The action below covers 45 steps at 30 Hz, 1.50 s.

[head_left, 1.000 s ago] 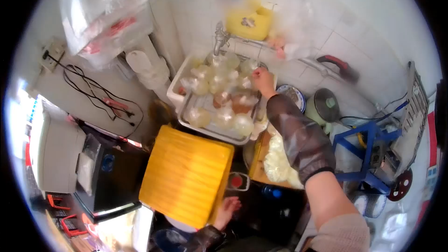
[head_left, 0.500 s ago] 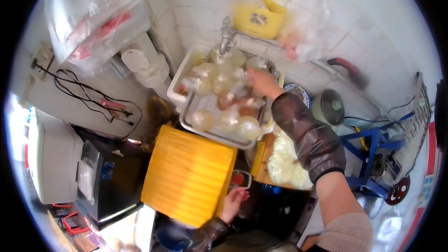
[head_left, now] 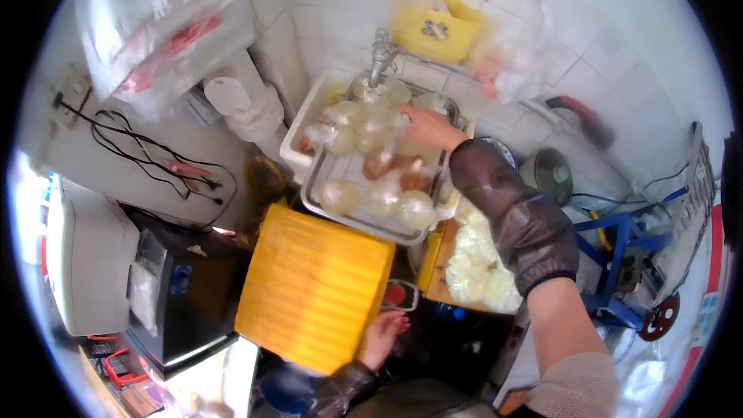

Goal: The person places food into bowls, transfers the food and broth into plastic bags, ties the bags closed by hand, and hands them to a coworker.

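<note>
Several round, translucent bags [head_left: 373, 139] on shiny, rectangular metal tray [head_left: 350, 169].

The metal tray [head_left: 354, 174] — atop the sink [head_left: 294, 156] — carries filled plastic bags [head_left: 375, 135].

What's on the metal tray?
On the metal tray: pale rounded plastic bags and some brownish ones. Hidden: the tray floor beneath them, and whatever lies behind the right hand.
</note>
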### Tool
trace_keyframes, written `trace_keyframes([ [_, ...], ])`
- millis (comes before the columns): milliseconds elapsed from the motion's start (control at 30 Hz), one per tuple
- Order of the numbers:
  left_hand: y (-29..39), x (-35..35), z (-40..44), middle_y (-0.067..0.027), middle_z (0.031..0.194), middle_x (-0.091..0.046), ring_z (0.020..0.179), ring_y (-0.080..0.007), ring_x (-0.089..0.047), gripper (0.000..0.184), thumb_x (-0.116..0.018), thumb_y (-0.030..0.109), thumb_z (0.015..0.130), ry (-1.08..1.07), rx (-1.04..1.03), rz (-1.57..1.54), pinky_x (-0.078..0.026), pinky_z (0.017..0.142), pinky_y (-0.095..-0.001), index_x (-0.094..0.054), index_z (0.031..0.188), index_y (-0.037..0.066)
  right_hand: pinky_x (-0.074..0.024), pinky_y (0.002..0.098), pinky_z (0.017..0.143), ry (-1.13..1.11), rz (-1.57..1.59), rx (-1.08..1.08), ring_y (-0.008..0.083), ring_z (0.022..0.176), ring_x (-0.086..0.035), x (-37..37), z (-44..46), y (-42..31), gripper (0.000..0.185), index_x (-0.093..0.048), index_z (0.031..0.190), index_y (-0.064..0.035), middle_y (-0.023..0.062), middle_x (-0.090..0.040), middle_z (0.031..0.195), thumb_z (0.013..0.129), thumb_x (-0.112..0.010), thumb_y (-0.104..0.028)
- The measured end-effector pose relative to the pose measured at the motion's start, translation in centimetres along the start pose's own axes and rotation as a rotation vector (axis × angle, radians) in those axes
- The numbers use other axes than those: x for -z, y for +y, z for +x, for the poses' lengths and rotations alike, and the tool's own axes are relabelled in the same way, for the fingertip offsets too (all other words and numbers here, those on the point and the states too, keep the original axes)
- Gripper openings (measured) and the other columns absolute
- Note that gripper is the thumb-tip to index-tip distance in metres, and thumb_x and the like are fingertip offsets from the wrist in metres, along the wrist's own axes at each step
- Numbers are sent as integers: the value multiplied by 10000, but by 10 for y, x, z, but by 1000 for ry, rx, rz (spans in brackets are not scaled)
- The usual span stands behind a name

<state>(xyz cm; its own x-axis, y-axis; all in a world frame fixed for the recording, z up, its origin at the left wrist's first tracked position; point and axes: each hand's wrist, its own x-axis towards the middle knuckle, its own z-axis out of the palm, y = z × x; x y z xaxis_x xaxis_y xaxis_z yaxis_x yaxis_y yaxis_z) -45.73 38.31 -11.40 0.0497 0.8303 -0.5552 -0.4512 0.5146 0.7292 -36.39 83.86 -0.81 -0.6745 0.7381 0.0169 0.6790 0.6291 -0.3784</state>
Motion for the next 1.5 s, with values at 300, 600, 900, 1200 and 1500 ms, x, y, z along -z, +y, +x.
trace_keyframes([
  [300, 0, 18, -15, -114, 993, -620, 893, -180, -607, 239, -467, 125, 956, 52, -39, 4, -489, 806, -293, -533, 1140, -13, -450, 409, 690, 241, 219, -143, 374, 791, -576, -5, 6, 26, 298, -577, 919, -1, 204, -623, 861, 889, -542, -295],
  [600, 67, -14, 12, -71, 946, -596, 841, -136, -562, 224, -467, 162, 962, -38, -273, 90, -453, 787, -270, -540, 1076, -16, -445, 448, 684, 336, 272, -130, 415, 789, -579, 40, -64, -19, 313, -585, 899, 10, 256, -583, 832, 910, -486, -286],
  [900, 162, -174, -7, -136, 1232, -492, 1138, -258, -504, 593, -271, 515, 963, -533, -201, -490, -414, 966, -406, -367, 1328, 59, -484, 345, 627, 451, 366, -122, 305, 696, -639, 64, -334, -180, 120, -583, 938, -33, 160, -615, 766, 838, -517, -33],
  [1200, -17, -301, -199, -225, 1197, -523, 1090, -362, -528, 640, -310, 554, 931, -863, 357, -123, -403, 974, -453, -423, 1227, -2, -478, 490, 669, 773, 540, -825, 418, 792, -603, 46, -661, -292, 321, -455, 1109, -99, 216, -614, 896, 798, -504, -35],
  [1500, -218, -314, -322, -76, 1029, -492, 958, -196, -490, 420, -665, 286, 825, -1077, -895, 1066, -414, 818, -351, -483, 1101, 26, -467, 455, 623, 1279, 85, -1493, 406, 729, -601, -24, -892, -424, 230, -503, 1041, -76, 216, -609, 805, 815, -504, -33],
])
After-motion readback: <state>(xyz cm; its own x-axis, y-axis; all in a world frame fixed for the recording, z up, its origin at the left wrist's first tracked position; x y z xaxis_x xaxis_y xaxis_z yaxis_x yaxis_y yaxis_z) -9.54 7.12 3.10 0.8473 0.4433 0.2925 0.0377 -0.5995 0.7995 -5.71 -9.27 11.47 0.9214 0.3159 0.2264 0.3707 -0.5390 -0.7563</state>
